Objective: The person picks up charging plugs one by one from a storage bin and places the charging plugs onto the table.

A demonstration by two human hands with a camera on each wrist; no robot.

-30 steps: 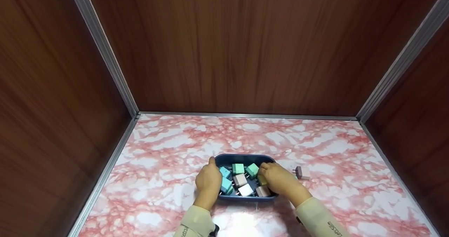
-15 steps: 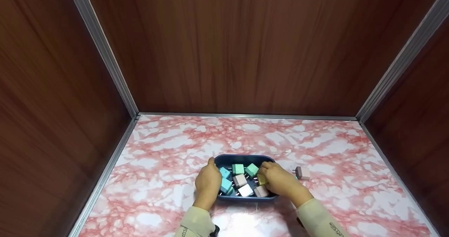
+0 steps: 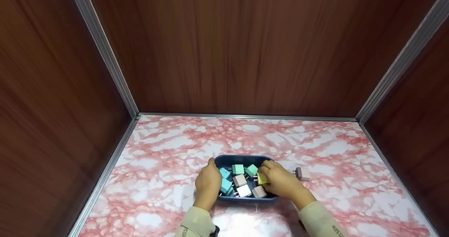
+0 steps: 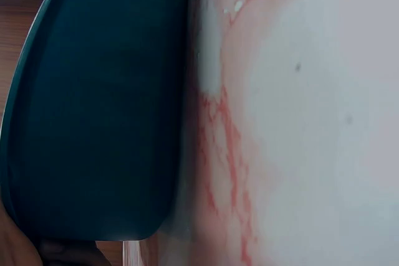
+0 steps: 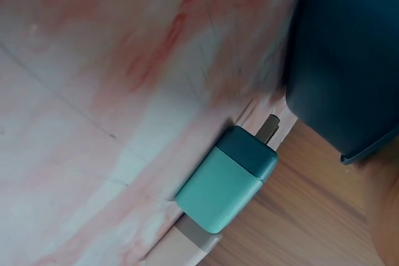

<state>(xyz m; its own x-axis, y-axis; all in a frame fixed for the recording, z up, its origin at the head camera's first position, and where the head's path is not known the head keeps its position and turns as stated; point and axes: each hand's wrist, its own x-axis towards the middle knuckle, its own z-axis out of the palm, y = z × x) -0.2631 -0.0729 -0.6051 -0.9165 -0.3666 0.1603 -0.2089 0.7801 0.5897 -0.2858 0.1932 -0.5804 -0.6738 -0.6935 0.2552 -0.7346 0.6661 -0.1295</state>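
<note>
A dark blue box [image 3: 242, 200] with rounded corners holds several two-tone plug chargers, among them a white one [image 3: 244, 190], a beige one [image 3: 240, 180] and a blue one [image 3: 226, 185]. My left hand [image 3: 208, 181] grips the box's left end, thumb up at the rim. Inside the right end, the fingers of my right hand [image 3: 280, 181] are bent around a yellow charger [image 3: 261, 178], whose prongs point left. The thumb side of that hand is hidden. The right wrist view shows the box's outer wall [image 5: 349, 60] and part of the hand at its rim.
To the right of the box, a pinkish charger [image 3: 303, 174] lies on the red-and-white marbled tabletop [image 3: 168, 153]. A green charger [image 5: 221, 175] lies by it in the right wrist view. Brown wood-look panels [image 3: 224, 54] with metal edging stand around the table.
My right hand has shifted slightly rightward, showing more of the yellow charger. The pinkish-brown and white chargers near the box's front have slid a little left. My left hand stays put.
</note>
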